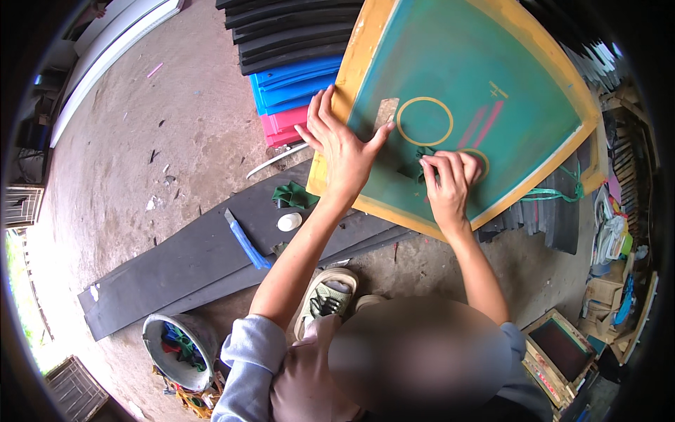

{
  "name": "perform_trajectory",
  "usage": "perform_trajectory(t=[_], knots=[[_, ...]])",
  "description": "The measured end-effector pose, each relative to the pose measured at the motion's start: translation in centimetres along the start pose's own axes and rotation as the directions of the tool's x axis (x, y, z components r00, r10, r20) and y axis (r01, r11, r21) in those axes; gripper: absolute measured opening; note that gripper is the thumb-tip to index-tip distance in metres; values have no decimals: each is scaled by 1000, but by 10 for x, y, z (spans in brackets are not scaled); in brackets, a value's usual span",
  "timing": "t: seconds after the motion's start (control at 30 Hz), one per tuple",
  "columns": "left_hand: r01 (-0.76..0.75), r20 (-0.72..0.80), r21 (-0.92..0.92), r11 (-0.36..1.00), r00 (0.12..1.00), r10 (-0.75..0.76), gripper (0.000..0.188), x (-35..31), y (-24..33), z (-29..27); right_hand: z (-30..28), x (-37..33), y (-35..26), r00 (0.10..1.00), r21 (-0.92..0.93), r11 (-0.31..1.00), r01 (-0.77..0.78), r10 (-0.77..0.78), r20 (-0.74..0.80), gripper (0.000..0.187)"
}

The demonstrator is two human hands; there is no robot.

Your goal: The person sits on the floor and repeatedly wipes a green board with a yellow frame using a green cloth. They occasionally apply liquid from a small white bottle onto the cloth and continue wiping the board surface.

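Note:
A large printing screen with green mesh and a yellowish frame fills the upper right. My left hand rests over its left edge, fingers spread and thumb reaching onto the mesh. Beside that thumb a tan rectangular patch lies on the mesh. The fingers of my right hand pinch a dark green cloth against the mesh, below a yellow ring outline. Behind the right hand is a smaller ring, partly hidden. Pink streaks mark the mesh to the right.
Long black sheets on the floor carry a blue-handled cutter, a white bottle and a crumpled green cloth. A bucket of scraps stands lower left. Stacked black, blue and pink sheets lie behind the screen. Another small frame sits lower right.

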State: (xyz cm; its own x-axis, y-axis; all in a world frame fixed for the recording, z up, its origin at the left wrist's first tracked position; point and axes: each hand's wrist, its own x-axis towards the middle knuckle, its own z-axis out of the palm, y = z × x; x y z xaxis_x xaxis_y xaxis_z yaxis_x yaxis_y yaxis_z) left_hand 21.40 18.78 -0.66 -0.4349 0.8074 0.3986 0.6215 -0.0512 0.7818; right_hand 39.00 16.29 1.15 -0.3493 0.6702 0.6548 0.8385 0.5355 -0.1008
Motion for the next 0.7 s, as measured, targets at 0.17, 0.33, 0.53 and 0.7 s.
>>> perform_trajectory(t=[0.17,0.33,0.53,0.7], knots=[[-35,-66,-77,996,997,30,103,13,15,10,5,-12,0,990,106,987,-119,126,-59,16],[-82,-111,-29,996,991,78,101,15,14,14,12,-16,5,985,123,982,-142,153,-83,15],[-73,-72,-64,995,995,68,99,14,12,9,19,-15,5,991,75,994,-76,83,-105,18],[-150,-39,-152,977,989,145,95,6,-13,11,31,30,22,971,-25,992,126,-128,-202,24]])
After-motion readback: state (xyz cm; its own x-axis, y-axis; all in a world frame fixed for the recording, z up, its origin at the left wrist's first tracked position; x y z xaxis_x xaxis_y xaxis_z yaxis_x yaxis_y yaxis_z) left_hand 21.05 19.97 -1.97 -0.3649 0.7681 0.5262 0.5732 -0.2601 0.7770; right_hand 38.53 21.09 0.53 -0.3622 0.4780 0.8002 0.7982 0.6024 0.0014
